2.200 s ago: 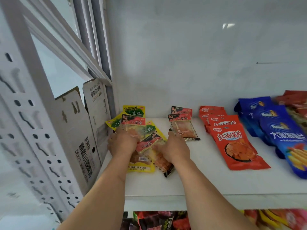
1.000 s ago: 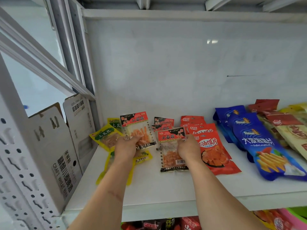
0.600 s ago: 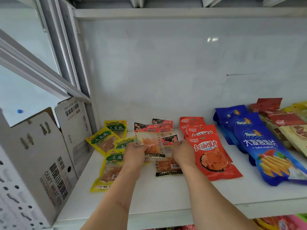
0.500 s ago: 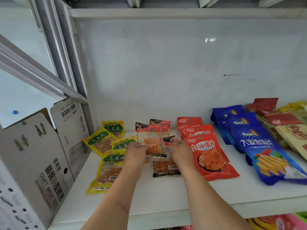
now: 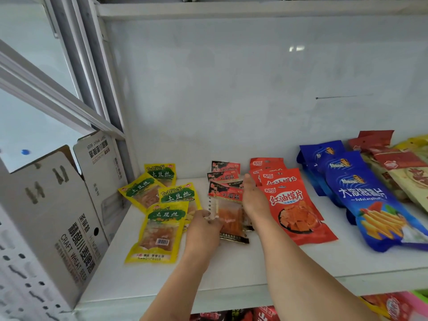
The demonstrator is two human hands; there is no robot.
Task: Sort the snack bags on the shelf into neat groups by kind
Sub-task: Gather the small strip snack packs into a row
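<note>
Since the earlier frame the clear red-topped packet (image 5: pixel 228 213) has come down from mid-air onto the stack of the same kind (image 5: pixel 224 176), on the white shelf (image 5: pixel 254 262). Left hand (image 5: pixel 203 230) pinches the packet's left perforated edge, fingers curled around it. Right hand (image 5: pixel 251 200) lies flat along the packet's right edge, fingers extended, gripping nothing that I can see. Using this stack as landmark: four yellow packets (image 5: pixel 162 228) lie loosely fanned just to its left; orange-red bags (image 5: pixel 294 209) overlap in a row just to its right, touching the right hand; blue bags (image 5: pixel 361 193) lie farther right. A cardboard box (image 5: pixel 58 218) stands far left.
</note>
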